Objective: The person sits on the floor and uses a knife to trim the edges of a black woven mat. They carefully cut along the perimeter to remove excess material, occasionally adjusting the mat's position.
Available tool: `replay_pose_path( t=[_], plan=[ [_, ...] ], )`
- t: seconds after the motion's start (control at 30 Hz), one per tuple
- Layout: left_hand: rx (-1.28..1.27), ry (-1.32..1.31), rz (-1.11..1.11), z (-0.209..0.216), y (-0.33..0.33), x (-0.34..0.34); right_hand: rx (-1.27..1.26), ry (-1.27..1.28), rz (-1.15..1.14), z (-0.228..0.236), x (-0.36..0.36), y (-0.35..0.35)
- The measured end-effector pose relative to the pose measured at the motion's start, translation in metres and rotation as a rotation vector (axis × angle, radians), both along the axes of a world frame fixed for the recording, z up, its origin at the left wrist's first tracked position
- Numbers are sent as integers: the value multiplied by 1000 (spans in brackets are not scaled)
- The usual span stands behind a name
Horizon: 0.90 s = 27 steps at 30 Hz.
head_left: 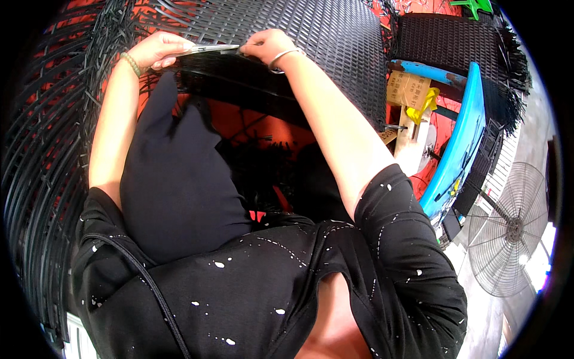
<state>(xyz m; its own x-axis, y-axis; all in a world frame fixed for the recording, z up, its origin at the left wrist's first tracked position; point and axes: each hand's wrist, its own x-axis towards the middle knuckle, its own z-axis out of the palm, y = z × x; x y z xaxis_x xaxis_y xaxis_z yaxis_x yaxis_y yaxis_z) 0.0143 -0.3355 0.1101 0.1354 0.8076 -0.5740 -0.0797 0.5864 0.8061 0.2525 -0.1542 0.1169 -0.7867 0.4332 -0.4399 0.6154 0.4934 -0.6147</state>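
My left hand point(160, 51), with a beaded bracelet at its wrist, is closed on a slim, pointed silver metal tool point(208, 48). The tool lies nearly level, its tip pointing at my right hand, and its exact kind is unclear. Closed fingers of my right hand point(267, 46) pinch something dark at the near edge of a black woven panel point(287, 21), close by the tip. What they grip is mostly hidden. A metal bangle circles that wrist. Both arms reach forward over my dark-clothed legs, with the panel's edge just beyond my knee.
Long loose black strips point(42, 197) hang in rows on the left. At the right are a blue curved frame point(463, 137), a cardboard box point(408, 90) with a yellow ribbon point(423, 106), another woven piece point(448, 39) and a large fan point(513, 229). Red covering point(242, 127) shows underneath.
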Motion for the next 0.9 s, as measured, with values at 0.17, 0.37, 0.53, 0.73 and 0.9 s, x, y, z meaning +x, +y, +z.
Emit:
replay_pose_path(
  t=[0.17, 0.37, 0.53, 0.73, 0.9],
  plan=[
    [14, 48, -20, 1, 5, -2, 208, -41, 16, 8, 9, -10],
    [71, -55, 357, 19, -16, -38, 566, 402, -18, 21, 13, -27],
    [150, -125, 670, -1, -12, -23, 553, 507, 178, 12, -12, -49],
    [177, -44, 597, -3, -6, -17, 156, 359, 102, 15, -25, -36],
    [89, 63, 484, -2, -8, -17, 1, 588, -124, 25, -45, -35]
  ],
)
